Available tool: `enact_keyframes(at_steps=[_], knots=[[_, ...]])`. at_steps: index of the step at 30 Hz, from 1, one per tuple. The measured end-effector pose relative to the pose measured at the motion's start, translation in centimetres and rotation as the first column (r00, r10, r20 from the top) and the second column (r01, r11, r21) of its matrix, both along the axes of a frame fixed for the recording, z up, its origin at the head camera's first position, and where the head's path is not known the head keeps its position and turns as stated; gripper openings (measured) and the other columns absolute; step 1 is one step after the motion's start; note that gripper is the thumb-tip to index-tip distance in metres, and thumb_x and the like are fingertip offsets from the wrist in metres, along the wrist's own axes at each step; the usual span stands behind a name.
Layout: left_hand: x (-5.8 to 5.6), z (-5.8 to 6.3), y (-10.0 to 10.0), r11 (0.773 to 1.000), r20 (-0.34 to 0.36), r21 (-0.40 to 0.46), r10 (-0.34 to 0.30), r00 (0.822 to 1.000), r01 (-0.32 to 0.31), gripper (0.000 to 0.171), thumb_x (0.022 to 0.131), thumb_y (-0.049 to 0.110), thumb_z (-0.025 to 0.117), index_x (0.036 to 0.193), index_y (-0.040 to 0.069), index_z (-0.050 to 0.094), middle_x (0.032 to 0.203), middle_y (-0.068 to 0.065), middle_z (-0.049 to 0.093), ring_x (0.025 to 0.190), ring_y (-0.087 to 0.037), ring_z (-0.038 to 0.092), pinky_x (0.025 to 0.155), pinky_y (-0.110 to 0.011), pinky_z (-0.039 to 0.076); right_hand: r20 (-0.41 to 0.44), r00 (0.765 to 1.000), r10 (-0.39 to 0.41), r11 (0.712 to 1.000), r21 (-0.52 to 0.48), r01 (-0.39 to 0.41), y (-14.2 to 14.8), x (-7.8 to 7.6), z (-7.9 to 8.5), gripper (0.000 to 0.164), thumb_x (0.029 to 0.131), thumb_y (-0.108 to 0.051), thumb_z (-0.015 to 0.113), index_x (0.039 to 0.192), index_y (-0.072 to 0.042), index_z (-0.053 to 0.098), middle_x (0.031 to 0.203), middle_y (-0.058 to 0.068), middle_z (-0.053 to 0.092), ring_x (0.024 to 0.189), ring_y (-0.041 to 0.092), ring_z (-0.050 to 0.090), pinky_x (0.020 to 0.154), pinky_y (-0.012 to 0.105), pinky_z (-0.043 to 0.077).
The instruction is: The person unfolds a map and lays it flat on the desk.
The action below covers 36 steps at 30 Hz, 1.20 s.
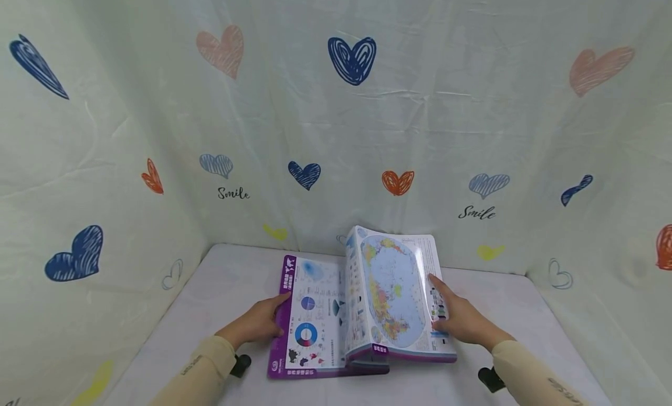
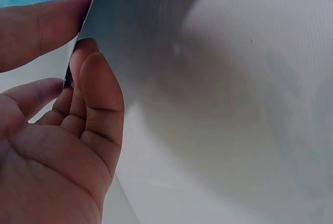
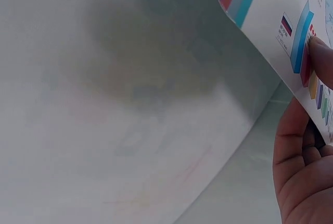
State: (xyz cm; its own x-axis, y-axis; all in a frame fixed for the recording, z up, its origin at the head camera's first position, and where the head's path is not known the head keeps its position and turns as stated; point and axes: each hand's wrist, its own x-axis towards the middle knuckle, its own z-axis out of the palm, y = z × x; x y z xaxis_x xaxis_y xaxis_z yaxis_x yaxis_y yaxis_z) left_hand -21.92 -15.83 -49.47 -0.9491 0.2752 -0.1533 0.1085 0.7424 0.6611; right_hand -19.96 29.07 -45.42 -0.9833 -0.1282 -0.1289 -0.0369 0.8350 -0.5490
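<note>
A folded world map sheet (image 1: 401, 289), glossy with a purple border, lies spread on the white table. Its left panel (image 1: 320, 312) carries charts and a blue ring diagram. The right part stands raised at the fold and shows a blue oval world map. My left hand (image 1: 259, 319) holds the purple left edge; in the left wrist view the hand (image 2: 57, 146) pinches the thin sheet between thumb and fingers. At the right edge, my right hand (image 1: 464, 318) grips the sheet with the thumb on its printed face. The right wrist view shows this hand (image 3: 304, 166) under a rounded corner.
The white table (image 1: 226, 283) extends around the map on both sides. Behind and beside it hangs a pale curtain (image 1: 325, 126) printed with hearts and the word Smile. A small black object (image 1: 240, 365) sits at the left wrist and another (image 1: 490, 380) at the right.
</note>
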Motion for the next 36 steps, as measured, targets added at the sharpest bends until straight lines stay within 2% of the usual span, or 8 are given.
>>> enact_keyframes(at_steps=[10,17,20,27,33,36], knots=[[-0.1,0.1,-1.1,0.999,0.013,-0.042,0.006,1.0,-0.006,0.085,0.076,-0.003,0.079,0.151,0.002,0.039,0.145,-0.026,0.046,0.126,-0.042,0.05,0.101,-0.056,0.044,0.004,1.0,-0.014,1.0,0.022,0.014,2.1,0.2,0.6,0.109,0.077,-0.009,0.083,0.16,-0.014,0.012,0.109,0.012,0.059,0.077,0.019,0.055,0.072,0.038,0.051],[-0.3,-0.1,-2.2,0.999,0.023,-0.047,0.021,1.0,-0.02,0.085,0.076,-0.006,0.077,0.152,0.003,0.039,0.144,-0.026,0.047,0.108,-0.031,0.055,0.096,-0.051,0.05,-0.003,1.0,-0.015,0.999,0.039,0.015,3.8,0.6,1.0,0.11,0.077,-0.008,0.083,0.16,-0.011,0.01,0.11,0.014,0.061,0.078,0.019,0.056,0.076,0.042,0.052],[-0.3,0.0,-2.8,0.998,0.026,-0.054,0.024,0.999,-0.022,0.086,0.075,-0.007,0.077,0.152,0.002,0.039,0.143,-0.027,0.048,0.105,-0.03,0.055,0.093,-0.051,0.051,0.004,1.0,-0.023,0.999,0.042,0.023,4.4,0.8,1.2,0.111,0.078,-0.007,0.082,0.16,-0.01,0.008,0.111,0.016,0.061,0.079,0.02,0.057,0.078,0.045,0.053],[-0.3,0.0,-4.1,0.996,0.032,-0.08,0.033,0.999,-0.03,0.087,0.074,-0.008,0.077,0.151,0.002,0.04,0.144,-0.028,0.046,0.115,-0.036,0.054,0.099,-0.056,0.045,0.028,0.998,-0.056,0.995,0.079,0.053,5.8,1.1,1.3,0.113,0.077,-0.007,0.082,0.16,-0.011,0.005,0.109,0.017,0.061,0.078,0.021,0.057,0.08,0.048,0.052],[-0.3,-0.1,-4.9,0.994,0.028,-0.102,0.045,0.999,-0.042,0.086,0.074,-0.009,0.077,0.151,0.002,0.04,0.142,-0.029,0.047,0.104,-0.031,0.055,0.092,-0.051,0.052,0.014,0.999,-0.042,0.995,0.089,0.041,6.6,1.2,1.3,0.115,0.076,-0.008,0.083,0.16,-0.01,0.004,0.114,0.023,0.061,0.08,0.022,0.057,0.083,0.053,0.051],[-0.3,0.0,-5.2,0.994,0.033,-0.104,0.045,0.998,-0.041,0.087,0.073,-0.009,0.077,0.151,0.002,0.04,0.143,-0.029,0.047,0.105,-0.031,0.055,0.093,-0.052,0.051,0.003,1.0,-0.031,0.994,0.101,0.031,7.1,1.3,1.3,0.114,0.076,-0.008,0.083,0.159,-0.008,0.005,0.114,0.025,0.06,0.081,0.023,0.057,0.084,0.054,0.05]])
